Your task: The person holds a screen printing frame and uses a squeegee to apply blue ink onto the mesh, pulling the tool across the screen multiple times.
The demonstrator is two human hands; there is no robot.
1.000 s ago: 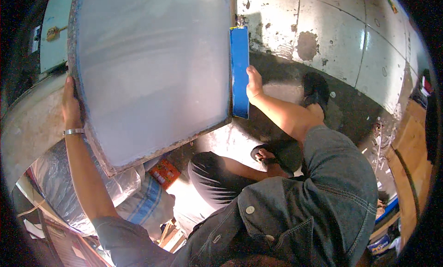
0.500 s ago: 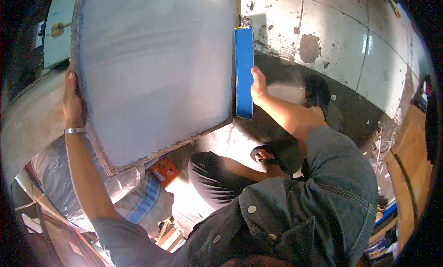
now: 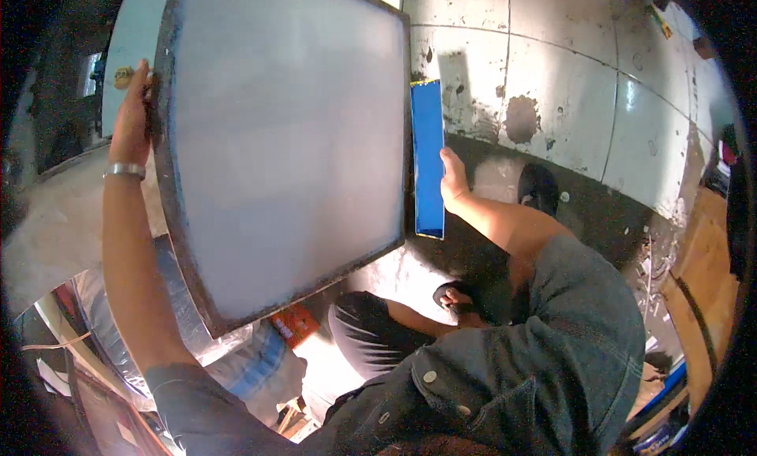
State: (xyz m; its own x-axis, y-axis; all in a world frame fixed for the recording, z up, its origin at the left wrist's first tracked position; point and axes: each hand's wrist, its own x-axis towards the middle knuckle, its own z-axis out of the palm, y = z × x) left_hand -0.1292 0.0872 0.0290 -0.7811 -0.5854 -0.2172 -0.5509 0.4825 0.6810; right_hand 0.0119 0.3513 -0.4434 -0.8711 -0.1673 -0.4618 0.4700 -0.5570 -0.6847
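Note:
A large screen-printing frame [image 3: 288,152] stands before me, pale grey mesh stretched in a dark, worn border with blue traces along its inner edges. My left hand [image 3: 134,125], a metal band at its wrist, grips the frame's left side, fingers partly hidden behind it. Beside the opposite edge, my right hand [image 3: 453,176] holds a long, narrow blue trough [image 3: 428,156] upright by its right side. The thumb shows on top, and the other fingers are hidden underneath. Whether the trough touches the frame cannot be made out.
Stained white tiles [image 3: 560,101] lie beyond, with a dark strip of floor nearer. Below the frame are a white-and-blue sack [image 3: 264,369], a red packet [image 3: 294,323] and clear plastic. Brown board [image 3: 702,275] leans at the right. My bent knee [image 3: 367,330] is beneath the frame.
My left hand has moved up along the frame's left side. The frame, the trough and the floor all appear lower as the view shifts. My right hand keeps its hold on the trough.

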